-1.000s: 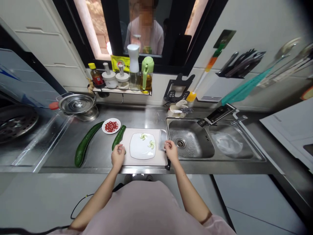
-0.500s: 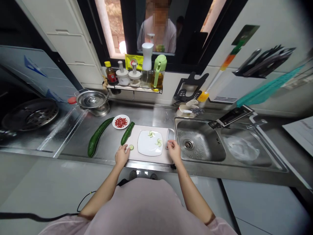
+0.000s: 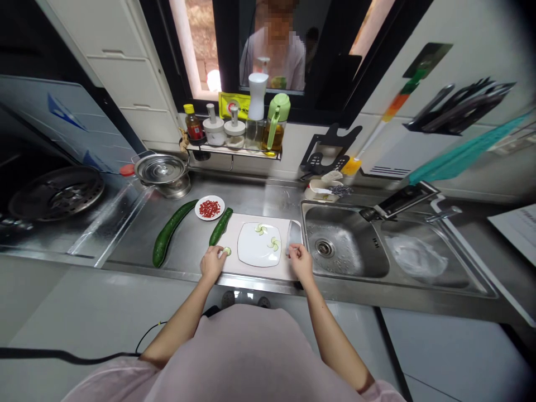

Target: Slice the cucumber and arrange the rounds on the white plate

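My left hand (image 3: 212, 262) rests at the left edge of the pale cutting board (image 3: 247, 268), fingertips pinched on a cucumber slice (image 3: 227, 251) near the cut end of a short cucumber piece (image 3: 220, 226). My right hand (image 3: 300, 261) is closed around the cleaver (image 3: 293, 234), whose blade lies on the board's right side. A white square plate (image 3: 259, 252) on the board carries two pinwheel arrangements of cucumber slices (image 3: 268, 237).
A whole cucumber (image 3: 171, 231) and a small dish of red bits (image 3: 209, 207) lie left on the steel counter. The sink (image 3: 347, 251) is to the right, a lidded pot (image 3: 161, 173) back left, and a bottle rack (image 3: 234, 131) under the window, where another person stands.
The view shifted a little. My left hand moved onto a cucumber slice at the board's left edge and pinched it. My right hand stayed by the cleaver.
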The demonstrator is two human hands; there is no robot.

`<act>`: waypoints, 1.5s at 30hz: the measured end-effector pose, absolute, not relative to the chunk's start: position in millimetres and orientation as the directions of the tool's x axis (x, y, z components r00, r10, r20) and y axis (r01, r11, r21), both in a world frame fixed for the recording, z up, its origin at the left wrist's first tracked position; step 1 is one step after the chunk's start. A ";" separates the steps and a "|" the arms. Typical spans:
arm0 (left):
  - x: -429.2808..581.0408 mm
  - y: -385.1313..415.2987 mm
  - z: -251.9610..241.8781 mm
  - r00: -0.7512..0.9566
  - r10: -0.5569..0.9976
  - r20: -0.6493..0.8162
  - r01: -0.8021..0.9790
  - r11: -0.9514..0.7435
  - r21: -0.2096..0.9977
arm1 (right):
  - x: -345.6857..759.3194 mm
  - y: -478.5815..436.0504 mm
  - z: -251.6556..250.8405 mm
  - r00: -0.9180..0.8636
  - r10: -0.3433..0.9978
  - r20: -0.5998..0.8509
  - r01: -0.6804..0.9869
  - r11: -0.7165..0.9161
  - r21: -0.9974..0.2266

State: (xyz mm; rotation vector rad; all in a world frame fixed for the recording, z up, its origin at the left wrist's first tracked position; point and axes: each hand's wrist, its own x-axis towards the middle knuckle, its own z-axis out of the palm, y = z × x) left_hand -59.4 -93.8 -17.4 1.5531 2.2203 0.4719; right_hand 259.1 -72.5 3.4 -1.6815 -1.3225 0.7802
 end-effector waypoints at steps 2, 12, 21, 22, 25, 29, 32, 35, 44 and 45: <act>-58.6 -92.8 -15.6 -0.307 0.945 -0.111 0.809 0.320 0.493 | 258.3 -72.6 3.5 0.248 0.968 0.023 0.448 -0.093 -0.889; -54.5 -81.5 -3.2 -0.363 0.919 -0.156 0.456 0.321 0.830 | 243.5 -68.3 14.4 0.203 0.979 -0.006 0.442 -0.097 -0.892; -27.0 -55.7 53.6 -0.048 0.987 -0.154 0.049 0.156 0.987 | 176.5 -49.0 61.6 -0.138 0.989 0.044 0.433 0.100 -0.896; -23.7 -55.6 60.4 -0.018 0.988 -0.153 0.050 0.154 0.987 | 170.9 -47.8 66.5 -0.179 0.982 0.058 0.431 0.131 -0.893; -16.0 -56.9 76.2 0.014 0.987 -0.158 0.056 0.157 0.986 | 161.2 -45.4 75.0 -0.247 0.964 0.102 0.447 0.207 -0.870; -9.8 -58.1 85.4 0.033 0.988 -0.151 0.026 0.151 0.988 | 159.5 -44.2 75.5 -0.264 0.955 0.137 0.460 0.249 -0.852; -6.6 -58.5 86.4 0.052 0.987 -0.155 0.016 0.154 0.988 | 160.9 -44.7 75.8 -0.286 0.948 0.140 0.450 0.262 -0.854; -3.8 -59.3 85.4 0.056 0.988 -0.144 0.002 0.144 0.990 | 162.7 -45.8 77.5 -0.308 0.942 0.136 0.447 0.269 -0.853; -2.1 -57.3 78.4 -0.089 0.969 -0.231 -0.025 0.230 0.973 | 165.7 -44.1 77.8 -0.271 0.951 0.151 0.458 0.265 -0.849; -2.7 -57.2 77.4 -0.103 0.957 -0.271 -0.014 0.271 0.963 | 166.1 -43.9 78.6 -0.271 0.949 0.162 0.457 0.275 -0.846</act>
